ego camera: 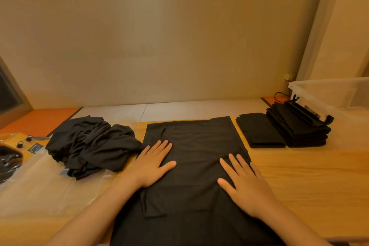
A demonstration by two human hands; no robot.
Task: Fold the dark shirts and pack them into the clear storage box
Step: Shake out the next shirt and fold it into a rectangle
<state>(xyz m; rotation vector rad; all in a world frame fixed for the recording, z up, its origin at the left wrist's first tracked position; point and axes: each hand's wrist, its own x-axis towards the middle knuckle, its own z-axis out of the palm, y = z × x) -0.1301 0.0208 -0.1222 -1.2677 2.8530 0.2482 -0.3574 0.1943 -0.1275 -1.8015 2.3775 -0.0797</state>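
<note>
L hand (pixel 151 163) & R hand (pixel 244 185) flat, fingers straight, pressing on shirt (pixel 195 146) spread under both on surface (pixel 299 175); nothing gripped. Crumpled pile (pixel 89 146) just L of L hand. Folded stacks (pixel 279 130) beyond R hand, box (pixel 339 96) just beside them.

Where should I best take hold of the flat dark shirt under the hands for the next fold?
Probably at its two far corners, left hand and right hand each pinching from the outer side. The shirt lies flat with sides folded in, so that far edge is straight and free.
</note>
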